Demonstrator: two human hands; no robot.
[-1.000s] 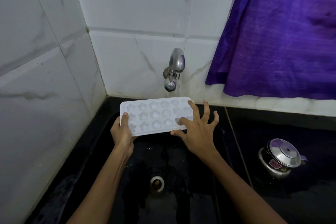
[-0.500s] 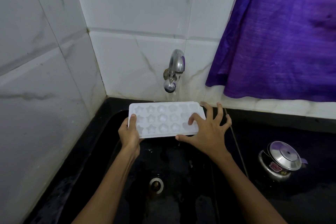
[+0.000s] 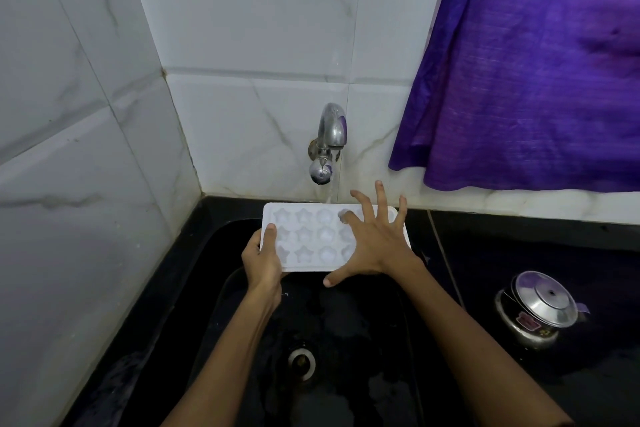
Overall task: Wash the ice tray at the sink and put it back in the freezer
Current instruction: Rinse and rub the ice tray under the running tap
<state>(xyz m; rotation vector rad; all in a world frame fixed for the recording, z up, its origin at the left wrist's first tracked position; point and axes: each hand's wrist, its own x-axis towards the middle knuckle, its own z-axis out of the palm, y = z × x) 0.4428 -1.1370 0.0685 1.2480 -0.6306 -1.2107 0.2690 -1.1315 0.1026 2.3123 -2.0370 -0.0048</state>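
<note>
Head view: left hand (image 3: 261, 262) grips ice tray (image 3: 304, 243) under tap (image 3: 329, 142).

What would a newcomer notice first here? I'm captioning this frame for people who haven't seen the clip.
The white ice tray held over the black sink, under the running tap: left hand grips its end, right hand spreads across its top. Next, the purple curtain at upper right.

A purple curtain (image 3: 533, 73) hangs up and right of the fingers (image 3: 381, 194). A steel pot (image 3: 535, 314) (lid on) sits on the black desk (image 3: 554, 246), well right of them.
</note>
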